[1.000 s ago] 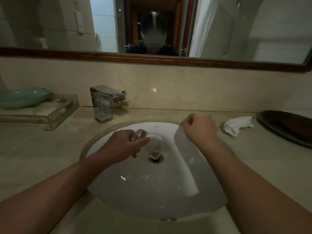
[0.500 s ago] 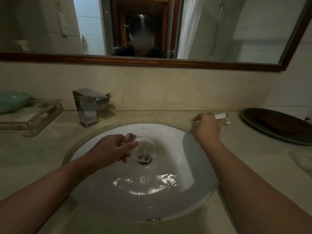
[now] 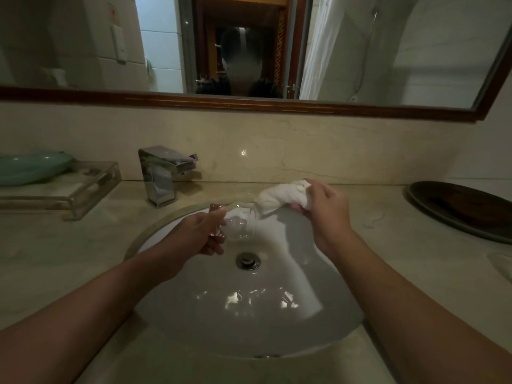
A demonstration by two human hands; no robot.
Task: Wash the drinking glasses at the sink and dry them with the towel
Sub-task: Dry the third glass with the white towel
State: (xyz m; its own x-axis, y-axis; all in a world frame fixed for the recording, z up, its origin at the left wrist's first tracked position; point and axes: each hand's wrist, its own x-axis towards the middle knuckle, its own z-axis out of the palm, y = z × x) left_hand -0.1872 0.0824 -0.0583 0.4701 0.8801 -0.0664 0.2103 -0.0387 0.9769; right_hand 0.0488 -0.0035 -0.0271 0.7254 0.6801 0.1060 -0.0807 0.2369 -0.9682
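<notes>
Beige stone counter (image 3: 83,259) surrounds a white sink (image 3: 249,322), with the tap (image 3: 163,176) at its back left. Over the basin the left hand (image 3: 198,235) grips 1 clear drinking glass (image 3: 239,227) near its base, fingers curled round it. The glass is tipped sideways with its mouth facing right, likely so the cloth can go in. The right hand (image 3: 324,207) clutches a bunched white towel (image 3: 279,196), whose free end touches the glass's rim. 0.5 s earlier that hand was only reaching the towel on the counter, and the glass hung lower, over the drain (image 3: 248,261).
</notes>
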